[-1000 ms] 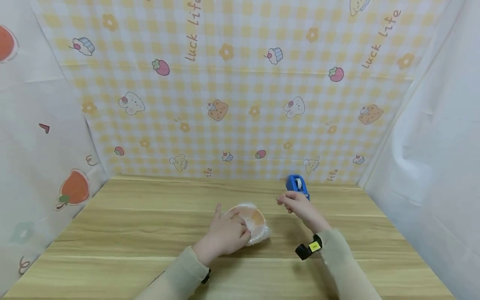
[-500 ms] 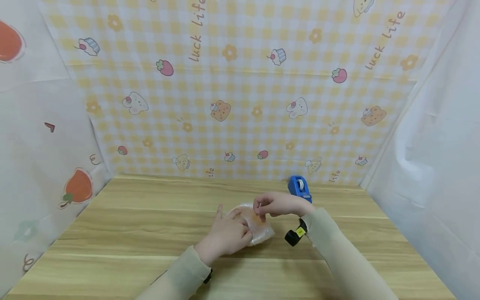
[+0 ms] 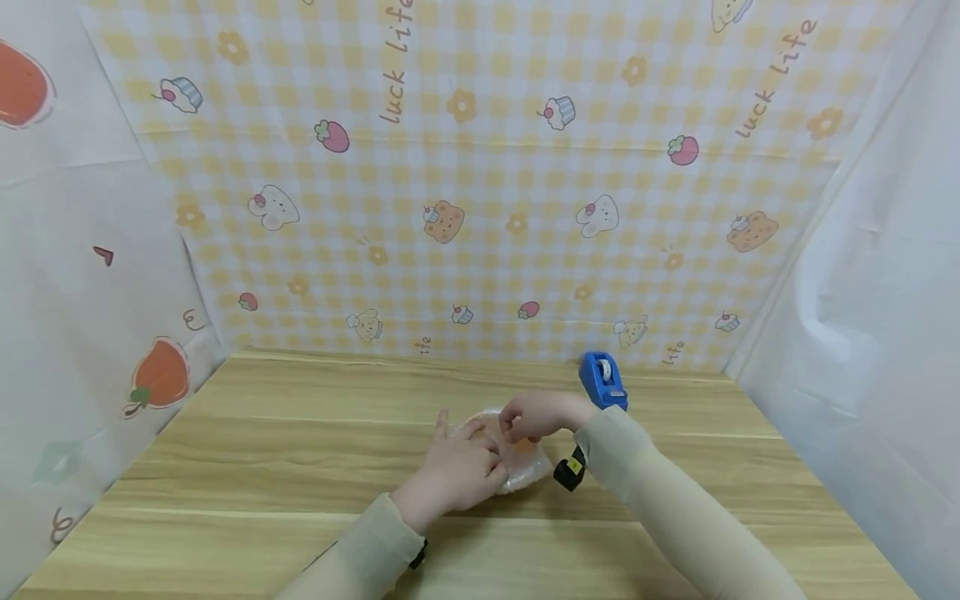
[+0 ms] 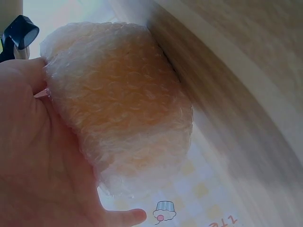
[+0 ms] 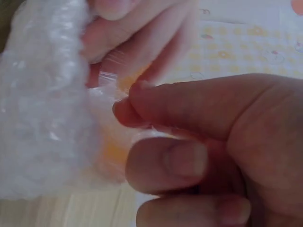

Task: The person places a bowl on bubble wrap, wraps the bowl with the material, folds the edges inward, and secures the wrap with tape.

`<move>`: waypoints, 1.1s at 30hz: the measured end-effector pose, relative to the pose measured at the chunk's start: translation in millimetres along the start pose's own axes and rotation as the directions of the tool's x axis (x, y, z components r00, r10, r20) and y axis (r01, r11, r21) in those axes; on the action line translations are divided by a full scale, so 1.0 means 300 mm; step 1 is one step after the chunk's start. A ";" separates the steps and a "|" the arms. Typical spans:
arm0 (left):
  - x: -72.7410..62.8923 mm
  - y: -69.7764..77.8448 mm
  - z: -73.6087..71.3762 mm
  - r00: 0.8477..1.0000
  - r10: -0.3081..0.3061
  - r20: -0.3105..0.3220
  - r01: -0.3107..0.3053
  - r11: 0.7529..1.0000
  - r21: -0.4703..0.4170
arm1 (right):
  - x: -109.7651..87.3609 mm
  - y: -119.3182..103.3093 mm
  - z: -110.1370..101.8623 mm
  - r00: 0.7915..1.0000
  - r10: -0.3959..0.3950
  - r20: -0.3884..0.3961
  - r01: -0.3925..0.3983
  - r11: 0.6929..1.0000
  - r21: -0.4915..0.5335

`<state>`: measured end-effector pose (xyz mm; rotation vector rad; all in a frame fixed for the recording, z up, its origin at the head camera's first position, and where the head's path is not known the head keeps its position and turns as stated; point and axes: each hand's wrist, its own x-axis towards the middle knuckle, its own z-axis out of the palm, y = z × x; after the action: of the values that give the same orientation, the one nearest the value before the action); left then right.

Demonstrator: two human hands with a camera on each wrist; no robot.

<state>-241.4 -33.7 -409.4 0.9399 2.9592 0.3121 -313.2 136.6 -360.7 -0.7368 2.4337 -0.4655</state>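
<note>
A bundle of clear bubble wrap (image 4: 118,94), with something orange showing through it, rests on the table in front of me. My left hand (image 3: 456,471) holds it from the left, fingers over its top and little finger sticking out; the left wrist view shows the bundle against the palm (image 4: 42,151). Over the bundle's top, my right hand (image 3: 536,415) pinches a piece of clear tape between thumb and forefinger. A shiny clear strip (image 5: 109,78) shows by the left fingers in the right wrist view. The fingertips are close against the wrap, which partly hides the orange thing.
A blue tape dispenser (image 3: 602,381) with a roll of tape stands behind my right hand, near the back of the wooden table (image 3: 300,433). A checked cloth (image 3: 480,175) hangs behind the table, with white cloths at both sides.
My right hand has moved left from beside the tape dispenser to the top of the bundle, bringing the piece of tape. The left hand has stayed on the bundle.
</note>
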 end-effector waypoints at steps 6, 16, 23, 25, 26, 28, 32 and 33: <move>0.000 0.002 -0.006 1.000 -0.002 0.004 0.002 1.000 -0.004 | 0.016 -0.013 0.019 0.998 0.046 -0.036 -0.049 0.995 -0.085; 0.002 0.001 -0.004 1.000 -0.006 0.001 0.006 1.000 0.001 | 0.034 -0.037 0.037 0.993 0.097 -0.067 -0.107 0.979 -0.175; 0.007 -0.001 0.003 1.000 -0.008 0.001 0.008 1.000 0.009 | 0.047 -0.040 0.056 0.984 0.118 -0.134 -0.151 0.951 -0.271; 0.008 -0.002 0.005 1.000 -0.006 -0.002 0.006 1.000 0.010 | 0.050 -0.043 0.059 0.983 0.109 -0.147 -0.149 0.943 -0.297; 0.008 -0.002 0.006 1.000 -0.006 -0.003 0.006 1.000 0.010 | 0.051 -0.043 0.062 0.983 0.106 -0.153 -0.149 0.941 -0.305; 0.009 -0.003 0.007 1.000 -0.003 -0.006 0.003 1.000 0.013 | 0.055 -0.044 0.066 0.983 0.096 -0.159 -0.144 0.937 -0.318; 0.010 -0.007 0.010 1.000 0.002 -0.012 -0.002 1.000 0.009 | 0.059 -0.044 0.073 0.981 0.078 -0.178 -0.133 0.936 -0.327; 0.010 -0.009 0.010 1.000 0.002 -0.012 -0.002 1.000 0.004 | 0.060 -0.044 0.074 0.980 0.065 -0.189 -0.126 0.934 -0.333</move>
<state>-245.0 -33.6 -412.7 0.9453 2.9707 0.3124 -307.2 112.0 -379.4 -0.7376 2.7412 -0.0644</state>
